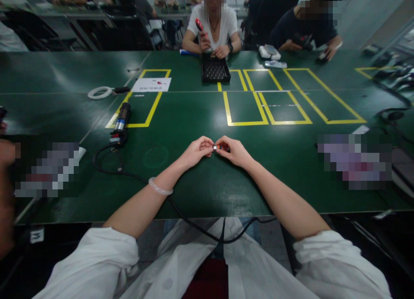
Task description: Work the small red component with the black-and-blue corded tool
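Observation:
My left hand [198, 151] and my right hand [235, 151] meet above the middle of the green table [194, 187]. Between their fingertips is a small part with a white face and dark edges [215, 148]. A bit of orange shows beside it at the right fingertips. The fingers of both hands are closed in a pinch around it, and they cover much of it, so its exact kind cannot be made out. A pale bangle [160, 187] circles my left wrist.
A black and silver cylindrical tool [120, 122] lies to the left with its cable. Yellow tape outlines [247, 123] mark the tabletop. Across the table, a person in white sits behind a black tray [216, 78]. A white sheet [152, 84] and coiled white cable [101, 92] lie at the far left.

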`<state>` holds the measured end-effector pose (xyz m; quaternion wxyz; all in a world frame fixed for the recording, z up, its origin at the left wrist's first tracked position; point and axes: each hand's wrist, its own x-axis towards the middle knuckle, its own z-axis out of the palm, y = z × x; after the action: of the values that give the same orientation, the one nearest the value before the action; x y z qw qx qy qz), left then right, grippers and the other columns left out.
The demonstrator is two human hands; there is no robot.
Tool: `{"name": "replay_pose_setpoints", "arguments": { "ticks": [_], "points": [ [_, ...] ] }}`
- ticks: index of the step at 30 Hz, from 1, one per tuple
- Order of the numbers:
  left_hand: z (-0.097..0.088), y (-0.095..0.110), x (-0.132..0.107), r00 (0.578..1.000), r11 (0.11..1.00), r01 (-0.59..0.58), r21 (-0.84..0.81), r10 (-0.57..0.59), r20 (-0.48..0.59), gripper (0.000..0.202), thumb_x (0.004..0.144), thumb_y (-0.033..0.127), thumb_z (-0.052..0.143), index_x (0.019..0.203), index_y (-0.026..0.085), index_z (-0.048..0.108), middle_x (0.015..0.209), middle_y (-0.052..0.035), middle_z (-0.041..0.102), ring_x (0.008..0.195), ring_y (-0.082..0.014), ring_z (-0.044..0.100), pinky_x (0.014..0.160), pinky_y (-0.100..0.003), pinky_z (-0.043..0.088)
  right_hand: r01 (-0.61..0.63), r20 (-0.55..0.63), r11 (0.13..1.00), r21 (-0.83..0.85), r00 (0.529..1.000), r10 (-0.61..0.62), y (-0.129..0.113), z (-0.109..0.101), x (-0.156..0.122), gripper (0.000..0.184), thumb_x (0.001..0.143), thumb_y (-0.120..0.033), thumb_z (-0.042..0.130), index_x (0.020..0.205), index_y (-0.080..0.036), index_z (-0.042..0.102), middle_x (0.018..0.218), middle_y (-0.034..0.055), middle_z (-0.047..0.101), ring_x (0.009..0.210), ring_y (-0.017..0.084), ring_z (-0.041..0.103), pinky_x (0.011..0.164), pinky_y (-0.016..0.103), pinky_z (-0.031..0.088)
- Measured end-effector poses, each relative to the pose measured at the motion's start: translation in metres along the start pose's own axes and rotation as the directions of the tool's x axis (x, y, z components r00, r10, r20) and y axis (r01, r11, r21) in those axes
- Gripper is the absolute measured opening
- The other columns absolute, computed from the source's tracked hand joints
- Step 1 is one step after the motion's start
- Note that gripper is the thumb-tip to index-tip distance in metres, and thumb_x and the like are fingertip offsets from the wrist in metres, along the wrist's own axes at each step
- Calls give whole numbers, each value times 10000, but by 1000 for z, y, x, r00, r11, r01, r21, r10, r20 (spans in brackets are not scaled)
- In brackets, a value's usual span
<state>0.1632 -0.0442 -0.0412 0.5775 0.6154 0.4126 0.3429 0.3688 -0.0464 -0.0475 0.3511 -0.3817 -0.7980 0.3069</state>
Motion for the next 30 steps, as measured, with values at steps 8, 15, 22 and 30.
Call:
{"name": "replay_pose_setpoints", "arguments": {
  "ticks": [8,15,22,30],
  "points": [
    [-23,-3,2,995,993,-48,111,58,-85,341,873,388,621,1099,136,582,966,-75,664,833,-154,641,786,-309,523,-126,-12,976,177,991,130,10,2,1,205,860,-344,659,969,-173,632,752,-3,622,638,118,538,620,251,425],
    [-97,14,-9,861,759,-33,651,353,-368,303,914,351,549,1134,159,629,1163,-115,653,1103,-247,603,1024,-428,443,-187,14,937,296,981,192,16,6,2,272,833,-412,690,942,-173,618,762,5,620,642,116,538,604,252,426],
    [-196,24,-65,425,420,651,633,489,-762,858,807,451,711,1474,31,375,1552,-265,340,1422,-401,323,1153,-589,195,-188,19,936,297,981,192,18,7,2,285,833,-422,694,949,-171,624,773,7,626,653,113,538,614,250,434],
    [-224,1,-76,546,265,811,522,-21,-837,729,871,592,578,1374,78,458,1366,-225,506,1188,-411,510,909,-572,438,-193,18,935,298,980,196,15,6,2,286,826,-404,701,955,-160,626,795,14,639,661,111,549,628,254,439]
  ]
}}
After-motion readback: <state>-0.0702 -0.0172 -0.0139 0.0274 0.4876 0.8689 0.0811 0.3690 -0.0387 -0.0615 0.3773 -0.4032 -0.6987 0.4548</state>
